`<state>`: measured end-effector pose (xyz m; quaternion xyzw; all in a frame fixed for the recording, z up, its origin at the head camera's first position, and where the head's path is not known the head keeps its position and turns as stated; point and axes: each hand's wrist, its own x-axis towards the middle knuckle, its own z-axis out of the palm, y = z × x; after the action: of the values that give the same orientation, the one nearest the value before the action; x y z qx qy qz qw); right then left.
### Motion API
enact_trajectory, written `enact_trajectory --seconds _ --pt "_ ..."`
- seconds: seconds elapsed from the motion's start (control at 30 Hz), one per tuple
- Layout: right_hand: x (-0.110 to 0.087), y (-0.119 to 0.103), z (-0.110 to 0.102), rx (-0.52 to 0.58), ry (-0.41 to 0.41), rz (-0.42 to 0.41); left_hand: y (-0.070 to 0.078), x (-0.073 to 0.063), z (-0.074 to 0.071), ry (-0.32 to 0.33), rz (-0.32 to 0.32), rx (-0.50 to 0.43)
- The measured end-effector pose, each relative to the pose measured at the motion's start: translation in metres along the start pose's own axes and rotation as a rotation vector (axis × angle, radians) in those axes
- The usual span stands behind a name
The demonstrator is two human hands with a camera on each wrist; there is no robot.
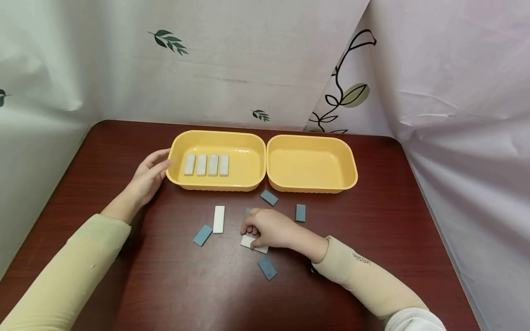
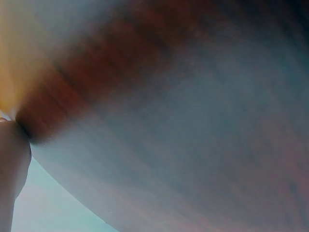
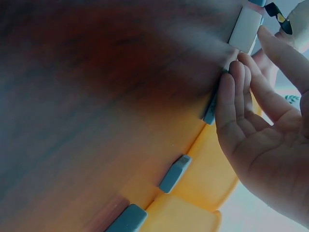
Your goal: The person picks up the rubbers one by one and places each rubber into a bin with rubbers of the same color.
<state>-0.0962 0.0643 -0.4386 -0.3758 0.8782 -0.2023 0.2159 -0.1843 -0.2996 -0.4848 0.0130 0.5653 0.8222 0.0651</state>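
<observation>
My left hand (image 1: pixel 150 177) holds the left end of a yellow tray (image 1: pixel 219 187), its thumb at the rim; the left wrist view shows only a blurred bit of this hand (image 2: pixel 13 169). Several white blocks (image 1: pixel 201 165) stand in a row inside that tray. Over the table, my right hand (image 1: pixel 273 228) has its thumb and index finger around a flat white block (image 1: pixel 261 248), partly hidden in the head view. The right wrist view shows this white block (image 3: pixel 246 28) close to the thumb. Just beyond the fingers, a blue-grey block (image 1: pixel 247 211) is mostly covered.
A second yellow tray (image 1: pixel 312 188) adjoins the first on the right. Around the right hand lie another white block (image 1: pixel 219 219) and blue-grey blocks (image 1: pixel 203 235), (image 1: pixel 267 268). Nearer the trays are two more blue-grey blocks, one angled (image 1: pixel 269 197) and one upright in view (image 1: pixel 300 213). Patterned sheeting (image 1: pixel 232 59) borders the table.
</observation>
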Motion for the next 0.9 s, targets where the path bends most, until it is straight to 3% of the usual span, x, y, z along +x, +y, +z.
enact_trajectory --seconds 0.9 --pt "0.0021 -0.0033 0.0035 0.016 -0.037 -0.048 0.0014 -0.0005 0.0005 0.001 -0.01 0.037"
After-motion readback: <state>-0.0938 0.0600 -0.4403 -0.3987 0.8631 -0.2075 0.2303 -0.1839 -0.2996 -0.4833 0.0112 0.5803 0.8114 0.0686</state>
